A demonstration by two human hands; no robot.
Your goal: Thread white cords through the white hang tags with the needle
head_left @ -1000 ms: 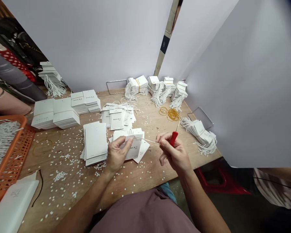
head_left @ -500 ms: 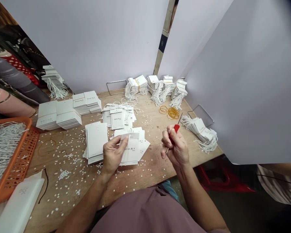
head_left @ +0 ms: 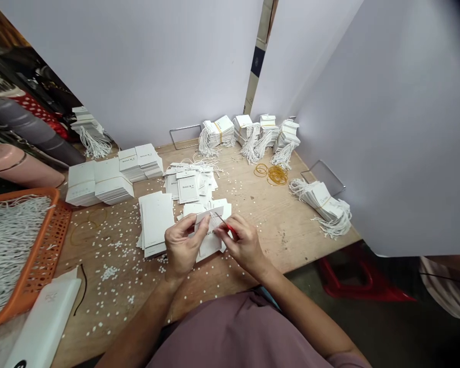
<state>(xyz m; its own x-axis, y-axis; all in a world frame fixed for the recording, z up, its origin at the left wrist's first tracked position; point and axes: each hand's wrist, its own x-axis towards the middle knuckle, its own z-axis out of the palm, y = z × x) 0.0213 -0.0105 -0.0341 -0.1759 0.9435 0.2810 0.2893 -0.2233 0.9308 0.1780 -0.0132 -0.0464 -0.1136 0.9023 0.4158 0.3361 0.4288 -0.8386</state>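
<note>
My left hand pinches a white printed hang tag at its upper left, just above the table's front part. A thin-shafted, red-handled hook tool is gripped in my right hand, its metal tip reaching the tag's top edge. A bit of white string shows near that tip; how it sits in the hole is too small to tell. Behind the held tag lie more tags, partly hidden. A stack of blank-faced cards lies left of my left hand, with a pile of strung tags farther back.
An orange basket of white strings stands at the left. Banded card stacks and bundles of strung tags line the back. Yellow rubber bands lie at the right, near another strung bundle. Small white paper dots litter the wooden table.
My right hand has moved left with the hook tool, bringing its tip to the tag's top. The tag in my left hand has tilted slightly. The view has shifted a little.
</note>
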